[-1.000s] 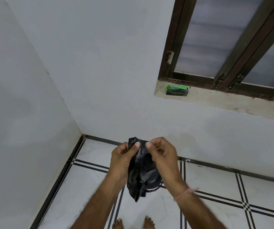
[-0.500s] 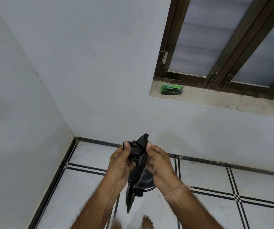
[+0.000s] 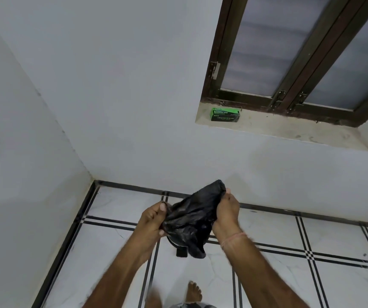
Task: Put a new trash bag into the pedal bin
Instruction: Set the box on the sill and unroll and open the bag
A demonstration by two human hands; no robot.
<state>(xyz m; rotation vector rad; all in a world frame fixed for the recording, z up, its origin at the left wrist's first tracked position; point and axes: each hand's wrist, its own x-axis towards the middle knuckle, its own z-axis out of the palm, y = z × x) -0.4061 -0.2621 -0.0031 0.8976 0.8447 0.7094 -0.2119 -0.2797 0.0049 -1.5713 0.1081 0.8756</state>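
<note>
A crumpled black trash bag hangs between my hands above the floor. My left hand pinches its left edge, and my right hand grips its upper right corner, so the plastic is stretched between them. Below the bag, only the dark rim and black pedal of the pedal bin show; the bag hides the rest.
A green box of garbage bags lies on the stone window sill under a dark-framed window. White walls meet in a corner at the left. The floor has white tiles with black lines. My bare feet stand near the bottom edge.
My hands have moved apart, pulling the bunched bag wider between them. The view has shifted, so the pedal of the bin now shows beneath the bag.
</note>
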